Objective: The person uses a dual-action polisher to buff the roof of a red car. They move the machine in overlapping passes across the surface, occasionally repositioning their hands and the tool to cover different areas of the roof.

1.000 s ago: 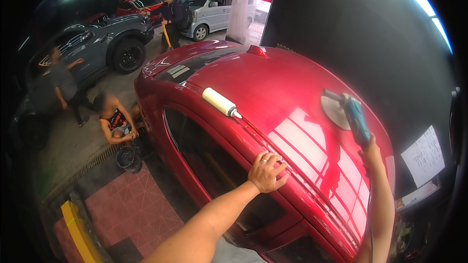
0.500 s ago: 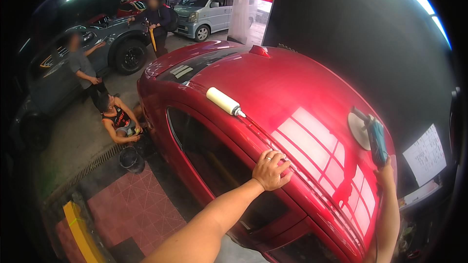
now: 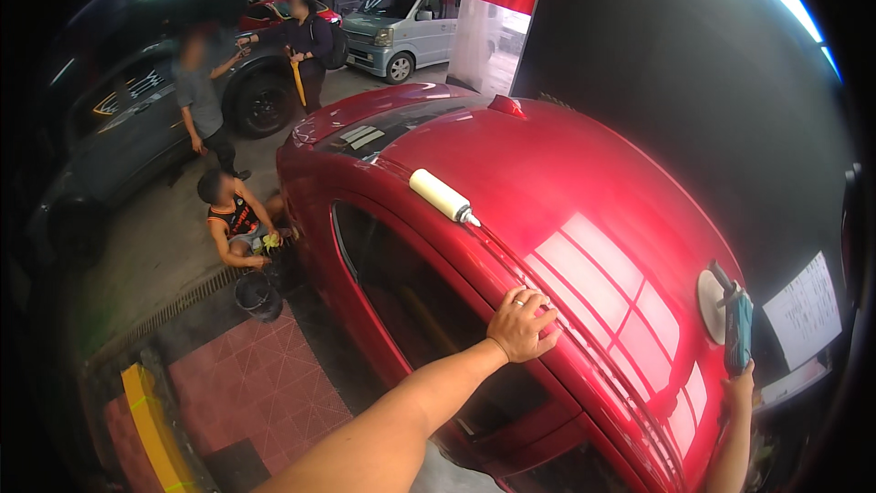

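Observation:
A glossy red car (image 3: 511,160) spans the view, its roof reflecting bright panel light. My left hand (image 3: 526,324), with a ring on one finger, rests on the roof's near edge, fingers bent over it. At the right, my right hand (image 3: 741,385) is closed around the rear of a teal electric polisher (image 3: 739,333). The polisher's pale round pad (image 3: 712,306) is tilted against the far right side of the roof. A cream squeeze bottle (image 3: 440,195) lies on its side by the roof's near edge, its nozzle pointing toward my left hand.
Left of the car, a person (image 3: 239,219) crouches by a black bucket (image 3: 258,296). Two people stand beyond, near a grey pickup (image 3: 128,155). A silver van (image 3: 401,27) is parked behind. Papers (image 3: 803,310) hang on the dark wall (image 3: 675,55) at right.
The polisher has slid toward me and to the right over the roof with my right hand. My left hand keeps its place on the roof edge. The standing person in grey has moved closer.

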The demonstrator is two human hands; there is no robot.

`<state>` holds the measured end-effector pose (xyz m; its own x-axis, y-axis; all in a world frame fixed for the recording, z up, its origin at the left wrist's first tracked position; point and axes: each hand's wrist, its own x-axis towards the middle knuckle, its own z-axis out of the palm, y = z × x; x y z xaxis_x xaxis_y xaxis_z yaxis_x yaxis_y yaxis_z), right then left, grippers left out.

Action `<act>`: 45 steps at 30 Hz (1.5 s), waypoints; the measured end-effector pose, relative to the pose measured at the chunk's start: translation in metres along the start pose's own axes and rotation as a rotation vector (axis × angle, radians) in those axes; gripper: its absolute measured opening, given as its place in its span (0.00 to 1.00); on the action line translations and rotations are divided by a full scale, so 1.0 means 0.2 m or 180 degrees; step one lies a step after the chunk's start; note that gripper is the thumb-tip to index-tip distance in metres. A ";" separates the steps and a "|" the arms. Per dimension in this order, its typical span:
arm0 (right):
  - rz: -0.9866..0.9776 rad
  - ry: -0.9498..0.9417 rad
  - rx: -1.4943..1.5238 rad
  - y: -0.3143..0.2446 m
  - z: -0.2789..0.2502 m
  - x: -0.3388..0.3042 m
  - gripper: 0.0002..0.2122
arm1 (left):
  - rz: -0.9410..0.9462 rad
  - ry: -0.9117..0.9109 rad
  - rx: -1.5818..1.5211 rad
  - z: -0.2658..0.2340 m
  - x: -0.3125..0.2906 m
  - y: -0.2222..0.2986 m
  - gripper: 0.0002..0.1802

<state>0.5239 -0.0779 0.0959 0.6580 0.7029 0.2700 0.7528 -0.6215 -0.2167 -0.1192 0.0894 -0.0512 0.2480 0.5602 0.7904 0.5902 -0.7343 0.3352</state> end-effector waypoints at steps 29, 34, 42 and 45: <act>-0.1148 -0.0397 0.0145 -1.44 -0.01 0.08 0.46 | 0.0072 0.0232 0.0107 0.00 0.01 -0.03 0.20; -0.0664 -0.0702 0.0441 -1.73 -0.12 -0.02 0.42 | 0.0092 0.0106 0.0123 0.03 0.01 -0.04 0.22; -0.0597 -0.0703 0.0152 -1.73 -0.10 0.06 0.37 | 0.0175 0.0032 0.0106 0.02 0.01 -0.04 0.22; -0.0406 -0.0631 0.0104 -1.63 -0.07 0.09 0.36 | 0.0211 -0.0003 0.0164 0.03 -0.01 -0.05 0.24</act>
<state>0.2897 0.1318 0.1846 0.5454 0.8312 0.1083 0.8280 -0.5142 -0.2236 -0.1210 0.0988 -0.0590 0.2886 0.5115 0.8094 0.6113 -0.7491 0.2554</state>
